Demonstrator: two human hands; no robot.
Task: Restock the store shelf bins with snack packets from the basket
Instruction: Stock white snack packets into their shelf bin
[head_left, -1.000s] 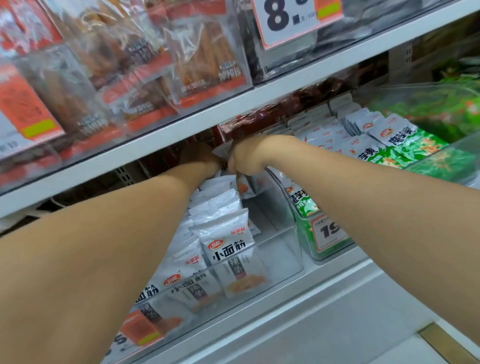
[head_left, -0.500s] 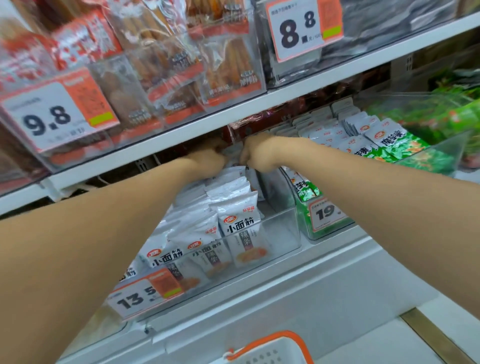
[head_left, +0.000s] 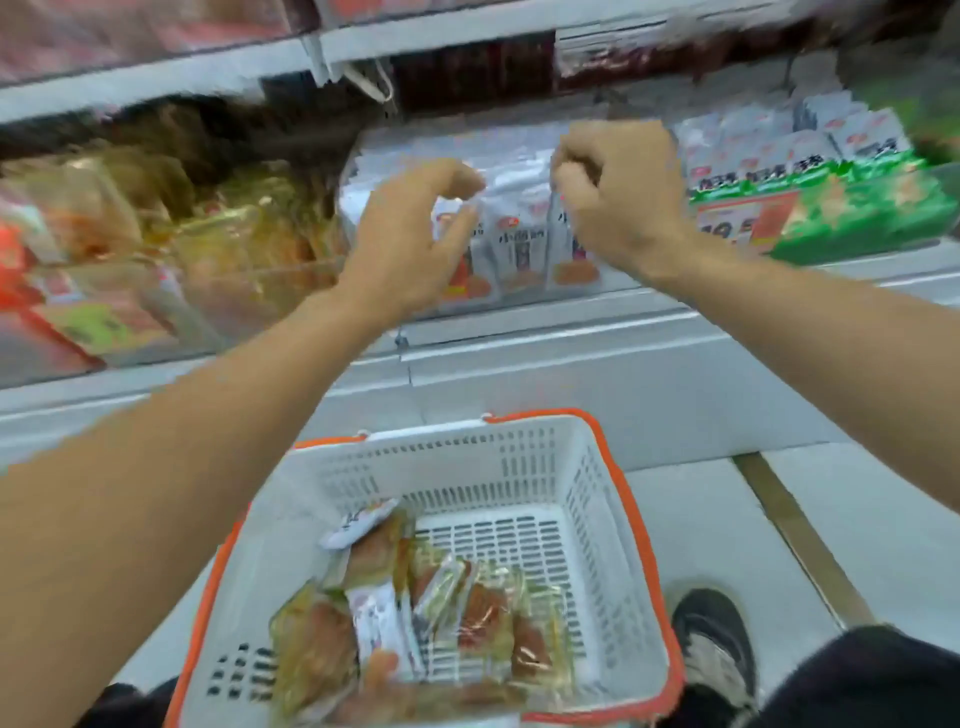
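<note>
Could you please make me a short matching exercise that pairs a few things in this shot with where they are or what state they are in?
Things:
1. white basket with orange rim
2. green snack packets
3. white snack packets
4. left hand

Places or states:
A. in the shelf bin at the far right
B. on the floor below the shelf, holding some packets
C. fingers loosely curled, holding nothing
D. in the shelf bin between the two hands

Pairs: 1-B, 2-A, 3-D, 4-C
</note>
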